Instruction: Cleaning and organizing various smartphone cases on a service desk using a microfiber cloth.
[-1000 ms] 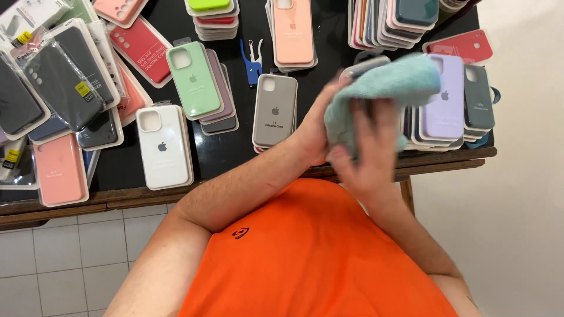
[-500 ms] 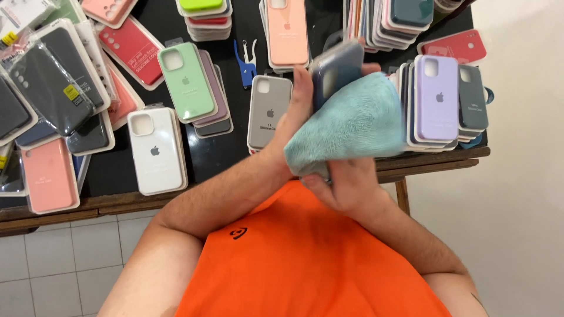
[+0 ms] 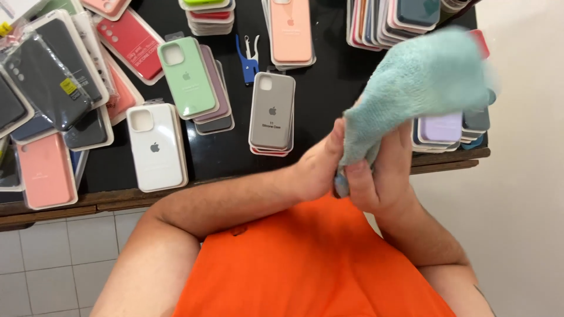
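- Teal microfibre cloth [image 3: 420,82] is bunched between both hands, above the near edge of the black counter [image 3: 329,100]; its upper part is motion-blurred and fans out over the stacks on the right.
- Right hand [image 3: 382,176]: fingers [image 3: 352,176] clamped on the lower, gathered end of the cloth, thumb pressed against it.
- Left hand [image 3: 320,167]: it touches the cloth from the side, thumb along the fold; whether its fingers close on anything under the cloth I cannot tell, since the cloth hides them.
- One small bluish edge [image 3: 341,186] shows at the bottom of the cloth, too hidden to name.
- Phone cases lying face-up with nothing over them, one of each colour: one grey case [image 3: 271,114] on a short stack just left of the hands, one white case [image 3: 155,147], one mint-green case [image 3: 187,76] on top of a mauve pile, one peach case [image 3: 291,29], one red case [image 3: 130,41], one salmon-pink case [image 3: 46,170].
- One lilac case [image 3: 440,126] tops a stack partly under the cloth.
- One fanned row of cases on edge [image 3: 390,20] stands at the far right; its number cannot be counted.
- One blue tool [image 3: 247,61], like a small clip or cutter, lies between the green and peach cases.
- Dark cases in clear wrappers [image 3: 50,82] overlap at the left; at least three.
- One orange shirt [image 3: 311,264] fills the bottom.
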